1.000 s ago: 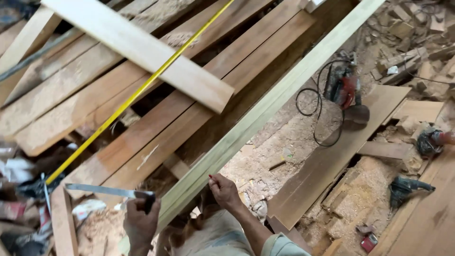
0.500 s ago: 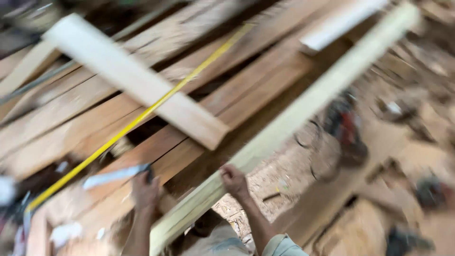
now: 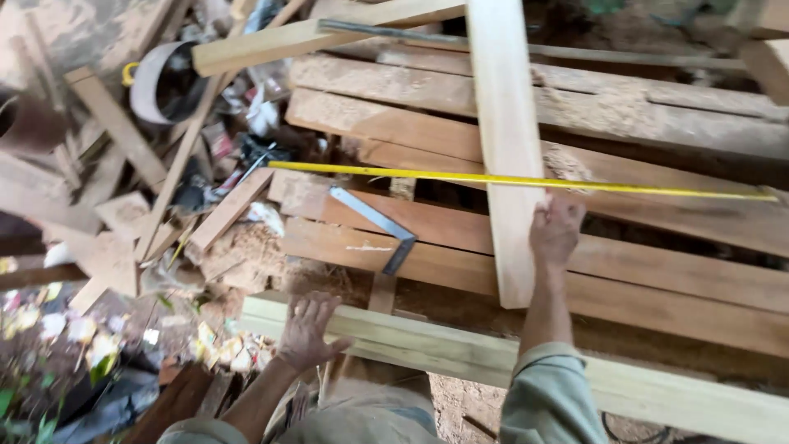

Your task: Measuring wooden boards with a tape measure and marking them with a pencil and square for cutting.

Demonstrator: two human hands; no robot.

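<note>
note – left hand (image 3: 308,329) flat, fingers spread on the pale beam (image 3: 493,358); right hand (image 3: 556,230) gripping the upright plank (image 3: 508,148) beyond it – plank may tip if released.

A single head-worn camera looks steeply down and forward from above the person's own arms, close enough that the sleeves fill the lower edge. It faces a stack of planks (image 3: 625,131) crossed by a yellow tape measure (image 3: 509,178), with scrap-littered ground (image 3: 74,329) at the left. No second view shares the scene.

Soft, even daylight — faint shadows (edges slightly blurred), no glare.
</note>
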